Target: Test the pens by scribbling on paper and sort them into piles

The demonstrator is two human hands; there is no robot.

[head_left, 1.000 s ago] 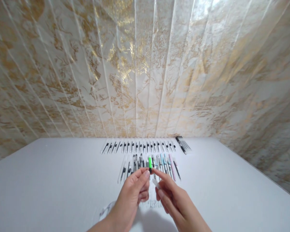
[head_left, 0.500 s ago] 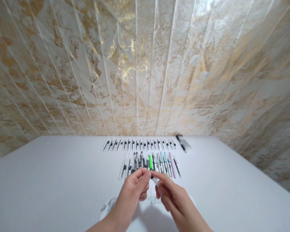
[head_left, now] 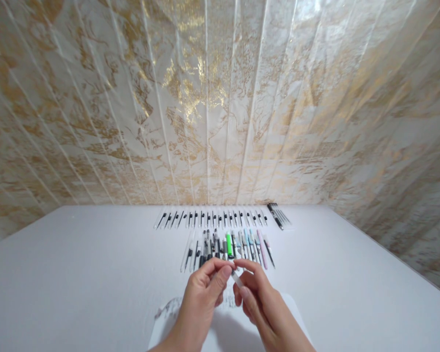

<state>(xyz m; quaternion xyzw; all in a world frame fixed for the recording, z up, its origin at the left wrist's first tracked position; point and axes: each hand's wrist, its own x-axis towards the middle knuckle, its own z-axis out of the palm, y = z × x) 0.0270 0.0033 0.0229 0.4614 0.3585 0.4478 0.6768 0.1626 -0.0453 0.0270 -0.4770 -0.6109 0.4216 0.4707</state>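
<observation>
Between my two hands is a slim pen (head_left: 236, 278) with a pale, see-through barrel, slanting down to the right. The thumb and forefinger of my left hand (head_left: 209, 286) pinch its upper end, which they hide. My right hand (head_left: 255, 293) holds the lower barrel between thumb and fingers, its forefinger reaching toward the left fingertips. Just beyond the hands lies a row of mixed pens, among them a bright green highlighter (head_left: 229, 243), a pink pen (head_left: 262, 249) and clear pens with black parts (head_left: 188, 253) at the left.
Farther back, a row of clear pens with black caps (head_left: 208, 219) lies on the white table (head_left: 77, 274). A pack of pens (head_left: 276, 217) ends that row at the right. Under my forearms is a white rounded sheet or mat (head_left: 161, 327) with grey markings. A gold-patterned curtain (head_left: 205, 122) hangs behind.
Both hands have shifted slightly down toward me, still holding the pen. A little more of its pale barrel and of the mat shows. The pens on the table lie as before.
</observation>
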